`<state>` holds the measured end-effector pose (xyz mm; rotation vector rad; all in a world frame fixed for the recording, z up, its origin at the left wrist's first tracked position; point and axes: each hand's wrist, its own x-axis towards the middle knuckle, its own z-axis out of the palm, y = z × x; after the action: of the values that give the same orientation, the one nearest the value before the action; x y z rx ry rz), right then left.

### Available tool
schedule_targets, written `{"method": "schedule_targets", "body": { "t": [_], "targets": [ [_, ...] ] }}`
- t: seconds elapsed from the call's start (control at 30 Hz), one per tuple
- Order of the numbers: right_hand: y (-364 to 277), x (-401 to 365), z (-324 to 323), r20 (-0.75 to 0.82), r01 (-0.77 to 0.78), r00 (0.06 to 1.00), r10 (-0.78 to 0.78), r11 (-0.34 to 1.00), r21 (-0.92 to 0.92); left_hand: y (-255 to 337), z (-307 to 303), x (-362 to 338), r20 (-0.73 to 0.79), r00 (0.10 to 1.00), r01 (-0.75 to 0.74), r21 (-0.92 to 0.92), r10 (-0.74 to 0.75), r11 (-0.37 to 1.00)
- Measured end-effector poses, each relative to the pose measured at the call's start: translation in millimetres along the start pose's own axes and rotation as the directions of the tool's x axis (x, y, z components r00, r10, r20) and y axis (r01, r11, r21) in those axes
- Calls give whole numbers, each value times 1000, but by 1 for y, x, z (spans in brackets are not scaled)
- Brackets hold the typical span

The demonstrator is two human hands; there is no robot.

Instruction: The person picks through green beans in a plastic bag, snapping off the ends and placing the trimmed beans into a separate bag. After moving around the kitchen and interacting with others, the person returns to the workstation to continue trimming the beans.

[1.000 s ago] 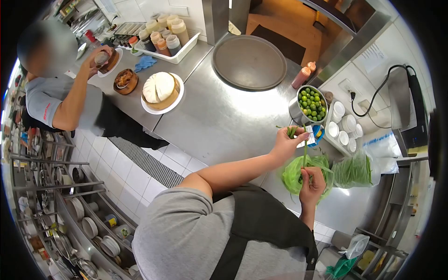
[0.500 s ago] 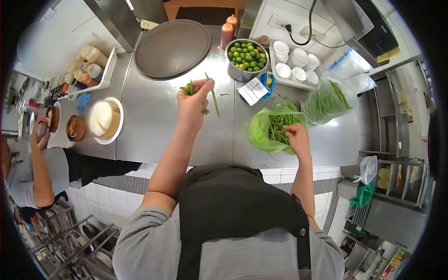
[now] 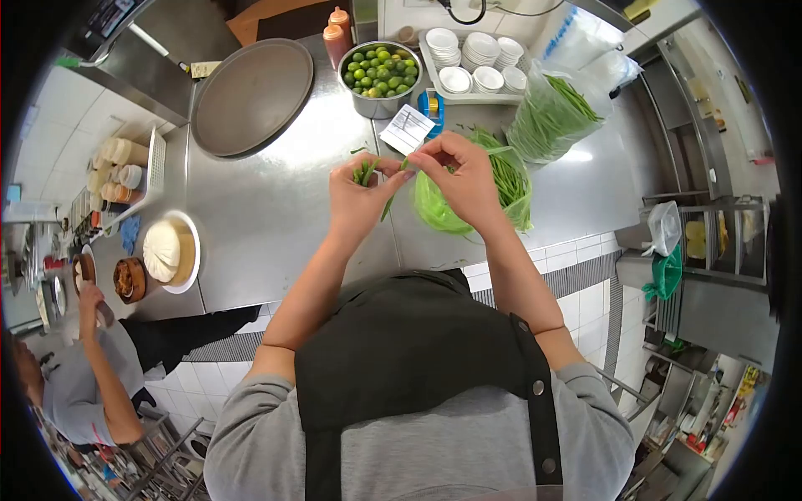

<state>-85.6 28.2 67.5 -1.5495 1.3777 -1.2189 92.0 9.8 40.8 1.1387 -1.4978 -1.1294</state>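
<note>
My left hand (image 3: 361, 194) is closed round several green beans (image 3: 365, 172), above the steel counter. One long bean hangs down between its thumb and fingertips. My right hand (image 3: 458, 177) meets it at the fingertips, pinching the upper end of that bean. Under and beside my right wrist sits a light green plastic bag (image 3: 434, 205), open, with many green beans (image 3: 508, 179) in it. Behind it to the right, a clear bag (image 3: 550, 117) of green beans leans on the counter.
A steel pot of limes (image 3: 380, 75), a paper slip (image 3: 407, 129), a blue tape dispenser (image 3: 432, 108) and a tray of white cups (image 3: 474, 63) stand behind. A round brown tray (image 3: 252, 96) lies back left. A co-worker (image 3: 92, 367) stands at far left.
My right hand has left the green bag and moved left to my left hand, where it now pinches a bean. The view has shifted, and the co-worker's arm has moved.
</note>
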Motion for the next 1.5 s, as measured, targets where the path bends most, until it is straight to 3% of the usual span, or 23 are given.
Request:
{"method": "schedule_targets", "body": {
  "t": [0.03,0.13,0.23,0.33,0.43,0.53,0.63,0.73,0.83,0.87,0.93,0.97,1.03,1.07,1.13,1.17,1.23,1.37,1.5],
  "targets": [
    [3,1,2,10,-15,1000,15,1000,-23,1,0,-2,8,1000,-1,34,1,999],
    [11,-1,5,-31,-99,994,105,982,160,0,3,-8,23,998,60,-14,-60,998],
    [31,-6,8,27,-192,981,190,961,197,-12,9,-17,64,998,-2,-11,3,1000],
    [32,-18,8,83,-256,966,243,874,413,-15,13,-21,68,986,157,-109,-151,982],
    [30,-28,12,21,-229,971,239,895,384,-12,11,-17,103,978,186,-42,-181,982],
    [46,-31,12,-18,-177,982,189,944,279,-27,18,-13,179,977,120,-2,-118,993],
    [61,-33,5,54,-222,975,215,937,270,-31,21,-13,244,969,-75,204,24,976],
    [70,-43,-7,269,-433,901,341,758,488,-24,21,-19,310,951,-103,281,11,954],
    [82,-61,-10,487,-608,789,374,363,706,-41,22,-27,377,920,-230,292,110,928],
    [89,-66,-13,526,-652,755,390,366,664,-46,21,-27,408,908,-231,302,94,925],
    [97,-68,-26,479,-666,746,462,525,531,-51,17,-26,467,882,-236,324,62,916],
    [101,-69,-34,452,-668,743,494,593,450,-52,16,-27,465,885,-104,244,-22,964],
    [123,-65,-57,140,-521,852,504,841,148,-52,14,-31,479,857,175,80,-192,981],
    [136,-63,-68,-10,-445,896,445,895,-40,-55,10,-31,511,813,404,-149,-279,903],
    [161,-61,-87,-143,-303,953,268,857,-416,-63,4,-29,630,682,725,-510,-373,463],
    [172,-59,-93,-180,-235,971,157,774,-589,-68,6,-31,633,664,747,-584,-398,317],
    [169,-45,-90,-187,-328,945,269,790,-517,-78,12,-37,652,621,726,-688,-435,7],
    [173,-26,-65,-241,-496,867,435,721,-483,-85,19,-49,640,591,754,-655,-491,54],
    [181,-24,-63,-407,-495,860,309,702,-512,-73,17,-47,532,642,734,-635,-551,242]
  ]
}}
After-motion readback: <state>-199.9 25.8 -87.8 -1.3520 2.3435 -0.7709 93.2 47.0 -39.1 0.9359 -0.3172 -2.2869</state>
